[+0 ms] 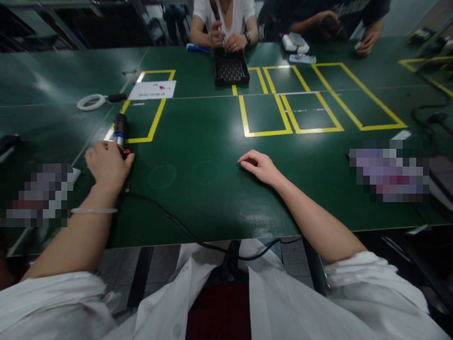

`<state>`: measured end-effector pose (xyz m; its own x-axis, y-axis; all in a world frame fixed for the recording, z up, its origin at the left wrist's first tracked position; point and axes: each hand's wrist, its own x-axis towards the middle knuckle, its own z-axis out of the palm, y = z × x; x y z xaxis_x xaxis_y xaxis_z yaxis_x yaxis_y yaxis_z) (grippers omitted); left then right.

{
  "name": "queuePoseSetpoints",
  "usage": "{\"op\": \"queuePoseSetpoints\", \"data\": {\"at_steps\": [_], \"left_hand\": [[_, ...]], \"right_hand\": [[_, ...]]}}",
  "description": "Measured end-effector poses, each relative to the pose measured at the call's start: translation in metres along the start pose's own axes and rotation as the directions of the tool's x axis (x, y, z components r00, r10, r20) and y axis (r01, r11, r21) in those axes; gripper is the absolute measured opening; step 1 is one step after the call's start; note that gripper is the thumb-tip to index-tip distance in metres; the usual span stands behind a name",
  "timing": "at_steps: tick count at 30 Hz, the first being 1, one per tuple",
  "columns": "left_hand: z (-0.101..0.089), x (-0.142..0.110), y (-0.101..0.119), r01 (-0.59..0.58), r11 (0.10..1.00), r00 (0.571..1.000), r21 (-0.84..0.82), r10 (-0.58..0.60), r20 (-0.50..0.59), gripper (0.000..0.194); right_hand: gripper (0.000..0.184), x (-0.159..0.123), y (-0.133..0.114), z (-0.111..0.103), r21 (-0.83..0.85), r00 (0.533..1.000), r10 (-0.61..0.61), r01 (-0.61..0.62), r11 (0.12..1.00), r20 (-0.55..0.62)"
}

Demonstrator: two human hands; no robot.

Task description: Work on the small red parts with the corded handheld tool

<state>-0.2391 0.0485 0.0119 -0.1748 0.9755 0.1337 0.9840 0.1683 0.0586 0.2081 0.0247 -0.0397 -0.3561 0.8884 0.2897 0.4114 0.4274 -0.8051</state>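
My left hand is wrapped over an electric screwdriver lying on the green table. Its black and silver front end with a blue ring points away from me, and the grip is mostly hidden under my palm. From below that hand a black cable runs across the table and over its near edge. My right hand rests on the table near the middle, fingers curled and thumb close to the index fingertip. Whether anything small sits between those fingertips cannot be made out.
Yellow tape outlines mark the green table. A paper sheet and a white ring-shaped tool lie at the left. Across the table, a person works over a black tray; another holds a dark tool. Blurred-out items lie at both sides.
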Motion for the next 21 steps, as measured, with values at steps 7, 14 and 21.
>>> {"op": "queuePoseSetpoints", "data": {"at_steps": [7, 14, 21], "left_hand": [[-0.004, 0.012, -0.007, 0.094, 0.957, 0.994, 0.275, -0.076, -0.078, 0.054], [-0.038, 0.019, 0.030, 0.117, 0.990, 0.989, 0.079, -0.109, -0.103, 0.046], [-0.029, -0.029, 0.162, -0.300, 0.656, 0.906, -0.692, 0.424, 0.009, 0.034]], "right_hand": [[0.016, 0.000, -0.001, 0.000, -0.003, 1.000, 0.008, -0.008, 1.000, 0.011], [0.017, -0.001, -0.002, 0.001, 0.011, 1.000, 0.009, -0.009, 1.000, 0.006], [0.018, -0.001, -0.004, -0.001, 0.029, 1.000, 0.020, -0.021, 0.999, 0.019]]}}
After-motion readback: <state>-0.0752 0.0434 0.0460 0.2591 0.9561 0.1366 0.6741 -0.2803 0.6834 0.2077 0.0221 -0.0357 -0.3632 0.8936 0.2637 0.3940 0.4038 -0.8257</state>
